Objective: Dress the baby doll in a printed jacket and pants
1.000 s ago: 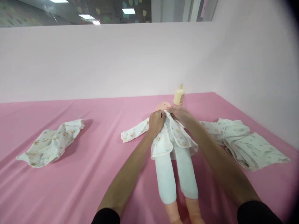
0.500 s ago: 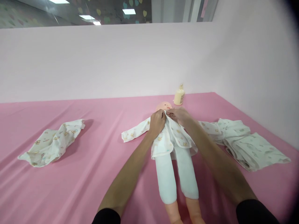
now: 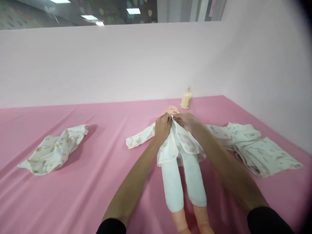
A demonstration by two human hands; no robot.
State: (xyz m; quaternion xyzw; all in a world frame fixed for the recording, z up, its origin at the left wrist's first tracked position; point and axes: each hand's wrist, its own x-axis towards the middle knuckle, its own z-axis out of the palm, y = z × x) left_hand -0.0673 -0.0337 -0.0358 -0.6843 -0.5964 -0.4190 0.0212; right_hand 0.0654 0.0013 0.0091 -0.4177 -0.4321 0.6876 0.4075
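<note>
A baby doll [image 3: 172, 195] lies on its back, its head away from me and its feet toward me. It wears a white printed baby jacket [image 3: 168, 151], closed at the neck and parted lower down over the white body and legs. My left hand [image 3: 162, 127] is closed on the jacket's collar edge under the doll's chin. Close beside it, my right hand [image 3: 187, 123] pinches the other side of the collar; its fingertips are partly hidden. One jacket sleeve stretches out to the left.
A pink sheet [image 3: 102, 182] covers the surface, with white walls behind and at right. A crumpled printed cloth garment [image 3: 57, 149] lies at left, and folded printed cloths [image 3: 263, 156] at right. A pale yellow pump bottle [image 3: 186, 99] stands beyond the doll's head.
Both hands stay at the collar with hardly any movement. The whole view has shifted very slightly.
</note>
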